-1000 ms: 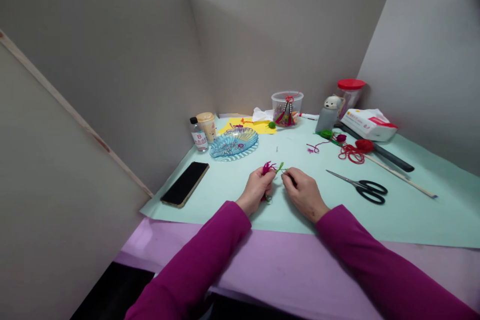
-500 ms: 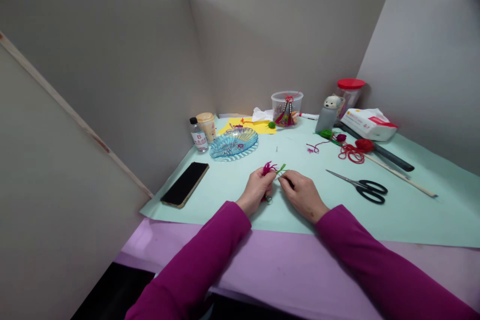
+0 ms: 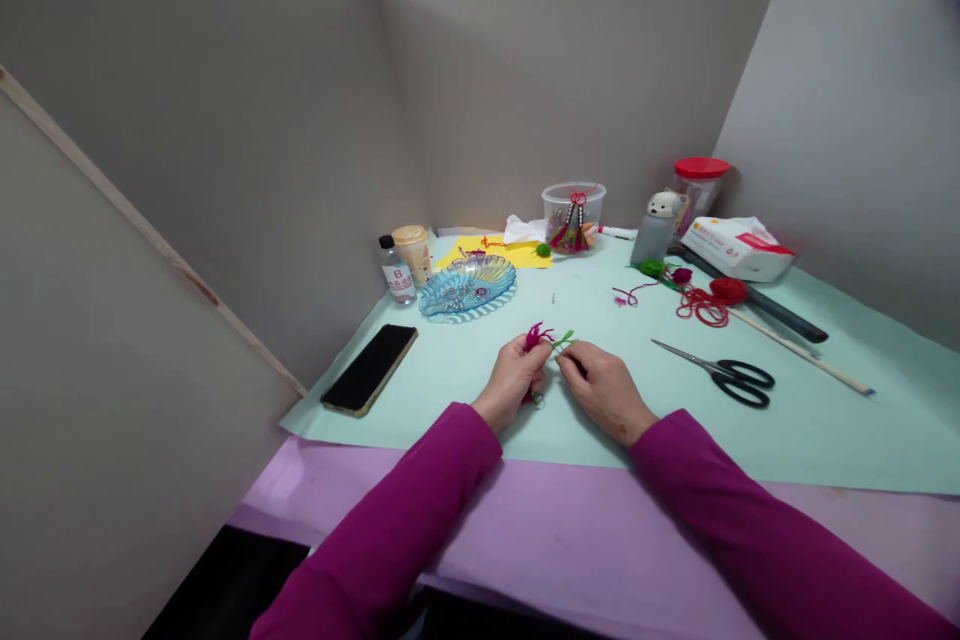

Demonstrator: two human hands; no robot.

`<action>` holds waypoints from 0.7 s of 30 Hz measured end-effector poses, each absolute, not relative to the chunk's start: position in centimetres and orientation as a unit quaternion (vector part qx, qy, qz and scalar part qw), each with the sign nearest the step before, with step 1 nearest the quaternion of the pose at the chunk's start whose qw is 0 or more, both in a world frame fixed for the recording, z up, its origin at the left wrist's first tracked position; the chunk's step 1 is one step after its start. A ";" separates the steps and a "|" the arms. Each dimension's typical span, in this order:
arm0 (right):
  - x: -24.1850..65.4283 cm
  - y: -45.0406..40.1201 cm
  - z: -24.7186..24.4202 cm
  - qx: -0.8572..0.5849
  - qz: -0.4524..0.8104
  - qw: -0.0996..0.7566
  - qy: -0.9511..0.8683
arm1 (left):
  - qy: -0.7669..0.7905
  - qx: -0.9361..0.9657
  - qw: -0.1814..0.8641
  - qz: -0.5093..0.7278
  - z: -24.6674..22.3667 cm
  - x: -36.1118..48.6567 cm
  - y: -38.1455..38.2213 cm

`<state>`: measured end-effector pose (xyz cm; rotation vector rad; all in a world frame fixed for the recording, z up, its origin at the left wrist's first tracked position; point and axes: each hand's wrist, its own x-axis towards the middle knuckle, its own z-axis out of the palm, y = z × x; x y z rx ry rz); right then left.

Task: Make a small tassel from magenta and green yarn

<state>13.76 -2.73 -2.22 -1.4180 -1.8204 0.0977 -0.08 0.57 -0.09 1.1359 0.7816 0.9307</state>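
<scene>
Closely paired, a left hand (image 3: 514, 380) clamps frayed magenta yarn (image 3: 535, 333) in its grip while the right hand (image 3: 606, 386) pinches thin green yarn (image 3: 563, 338).

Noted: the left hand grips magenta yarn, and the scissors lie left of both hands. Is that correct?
Not quite: the scissors lie to the right of the right hand, as the head view shows; the left hand does grip magenta yarn.

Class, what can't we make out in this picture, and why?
In the head view:
Part of the magenta yarn: hidden inside the left hand.
Palm of the right hand: hidden by its back.
Any knot in the green yarn: too small.
Small pieces in the blue dish: too small to identify.
Left sleeve: cut off by the bottom edge.
</scene>
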 end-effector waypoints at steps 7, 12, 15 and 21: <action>13.8 -2.7 -2.3 -0.560 0.041 0.401 -0.724 | 0.348 0.509 0.671 0.413 -0.1 -0.1 0.6; 13.8 -2.7 -2.2 -0.561 0.044 0.396 -0.725 | 0.346 0.508 0.667 0.422 -0.2 -0.1 0.6; 13.8 -2.7 -2.3 -0.566 0.038 0.392 -0.724 | 0.345 0.509 0.667 0.421 -0.2 -0.2 0.6; 13.8 -2.7 -2.4 -0.576 0.018 0.386 -0.721 | 0.347 0.524 0.659 0.414 -0.2 -0.2 0.6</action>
